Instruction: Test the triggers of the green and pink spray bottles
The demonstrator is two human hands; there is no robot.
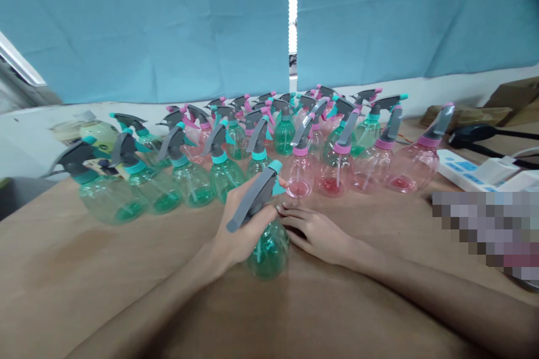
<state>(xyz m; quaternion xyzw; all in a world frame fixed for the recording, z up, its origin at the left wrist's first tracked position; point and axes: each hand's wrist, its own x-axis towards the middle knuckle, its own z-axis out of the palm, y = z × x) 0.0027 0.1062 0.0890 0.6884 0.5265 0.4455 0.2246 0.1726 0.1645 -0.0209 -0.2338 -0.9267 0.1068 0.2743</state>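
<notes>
A clear green spray bottle point(268, 255) with a grey and teal trigger head is close in front of me, tilted slightly. My left hand point(240, 221) is closed around its neck, just below the trigger head. My right hand point(314, 231) rests low to the right of that bottle, its fingers stretched loosely towards it. Its fingertips come up close to the bottle; whether they touch it I cannot tell. Beyond my hands stand a row of green spray bottles point(196, 182) on the left and pink spray bottles point(337, 176) on the right.
More green and pink spray bottles crowd the back of the wooden table point(105, 275). A white power strip point(463, 171) with plugs lies at the right, near cardboard boxes point(514, 104) and a black object point(471, 137). A blue curtain point(168, 28) hangs behind.
</notes>
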